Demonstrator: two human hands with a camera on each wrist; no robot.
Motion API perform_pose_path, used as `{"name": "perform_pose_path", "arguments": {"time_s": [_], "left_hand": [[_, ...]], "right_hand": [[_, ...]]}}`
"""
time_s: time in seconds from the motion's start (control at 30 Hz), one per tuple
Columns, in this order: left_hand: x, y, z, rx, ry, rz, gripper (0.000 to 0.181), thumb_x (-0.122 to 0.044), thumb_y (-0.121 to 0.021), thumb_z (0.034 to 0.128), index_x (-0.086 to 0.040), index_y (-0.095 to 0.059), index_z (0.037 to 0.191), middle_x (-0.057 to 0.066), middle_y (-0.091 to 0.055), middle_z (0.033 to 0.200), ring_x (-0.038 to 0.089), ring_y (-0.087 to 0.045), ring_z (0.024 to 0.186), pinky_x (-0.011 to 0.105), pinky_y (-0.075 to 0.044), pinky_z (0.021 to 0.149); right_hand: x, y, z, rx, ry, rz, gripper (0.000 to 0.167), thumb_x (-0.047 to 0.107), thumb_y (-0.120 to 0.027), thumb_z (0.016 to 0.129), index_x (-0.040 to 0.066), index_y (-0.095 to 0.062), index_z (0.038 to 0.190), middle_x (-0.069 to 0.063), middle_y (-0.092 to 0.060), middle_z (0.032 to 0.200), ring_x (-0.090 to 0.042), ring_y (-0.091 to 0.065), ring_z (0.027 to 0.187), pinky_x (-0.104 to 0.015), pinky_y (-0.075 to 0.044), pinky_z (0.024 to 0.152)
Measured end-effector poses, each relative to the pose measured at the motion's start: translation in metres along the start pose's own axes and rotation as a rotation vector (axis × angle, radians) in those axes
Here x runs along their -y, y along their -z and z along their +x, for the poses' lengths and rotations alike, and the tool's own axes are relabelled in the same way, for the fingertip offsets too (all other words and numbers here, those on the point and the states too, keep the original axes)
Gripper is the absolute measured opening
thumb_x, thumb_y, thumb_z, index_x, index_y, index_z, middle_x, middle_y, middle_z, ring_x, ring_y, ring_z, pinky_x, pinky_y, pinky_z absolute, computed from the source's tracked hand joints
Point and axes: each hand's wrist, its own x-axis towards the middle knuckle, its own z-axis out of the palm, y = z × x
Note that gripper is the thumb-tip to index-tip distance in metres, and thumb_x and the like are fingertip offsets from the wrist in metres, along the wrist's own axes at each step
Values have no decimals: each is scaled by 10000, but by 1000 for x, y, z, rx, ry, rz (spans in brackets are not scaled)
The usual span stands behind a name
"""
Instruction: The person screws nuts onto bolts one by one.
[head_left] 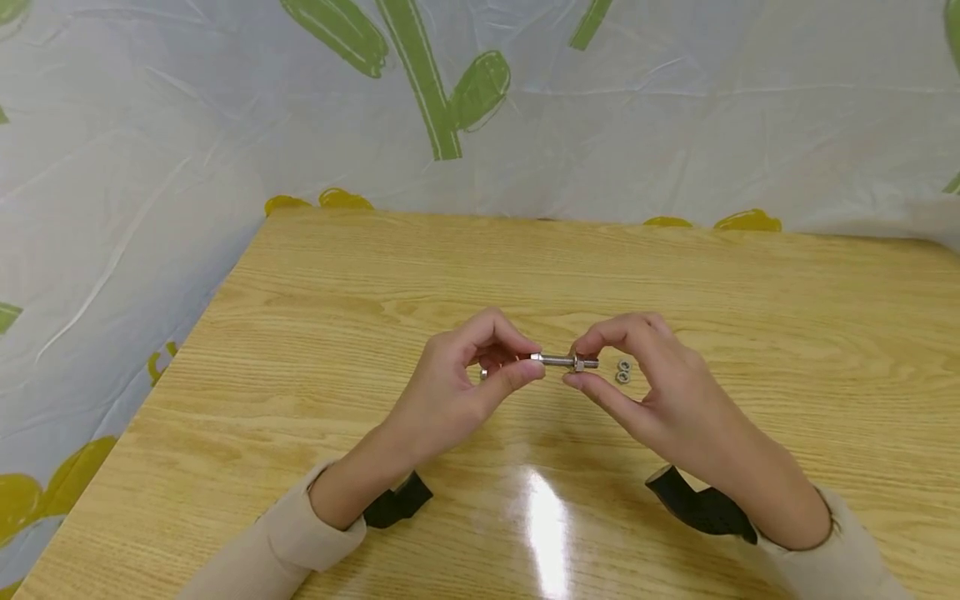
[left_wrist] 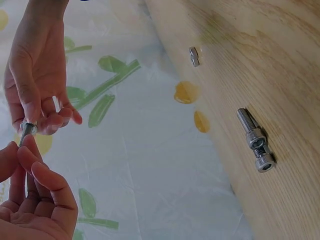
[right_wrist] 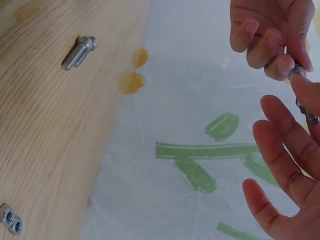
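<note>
Above the table, a silver socket-head bolt (head_left: 557,360) lies roughly level between the two hands. My left hand (head_left: 457,387) pinches its head between thumb and forefinger. With thumb and forefinger my right hand (head_left: 663,396) pinches a hex nut (head_left: 579,363), which sits around the threaded shank; the bolt's tip pokes out past it. In the right wrist view the other fingers (right_wrist: 285,155) of the right hand are spread away from the bolt. Two loose nuts (head_left: 623,372) lie on the table just beyond the right hand.
Two more socket-head bolts (left_wrist: 246,120) lie side by side on the wooden table (head_left: 360,275); in the head view the left hand mostly hides them. A patterned sheet (head_left: 570,142) hangs behind the table and along its left side. Black straps (head_left: 401,500) circle the wrists.
</note>
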Motion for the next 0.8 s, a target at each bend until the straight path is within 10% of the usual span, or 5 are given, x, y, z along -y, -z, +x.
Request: {"name": "perform_pose_path", "arguments": {"time_s": [0.5, 0.8], "left_hand": [[2, -2, 0, 11, 1, -12, 96, -37, -659, 849, -38, -590, 915, 74, -649, 873, 158, -588, 703, 239, -493, 633], [2, -4, 0, 15, 19, 6, 91, -60, -661, 853, -47, -595, 914, 60, -657, 876, 119, -571, 684, 243, -500, 636]], "right_hand": [[2, 4, -1, 102, -113, -28, 32, 186, -628, 897, 168, -603, 887, 114, -584, 877, -124, -451, 937, -295, -364, 809], [-1, 2, -1, 128, -110, -16, 216, 247, -465, 986, 180, -593, 826, 144, -597, 802, -102, -525, 865, -322, -337, 868]]}}
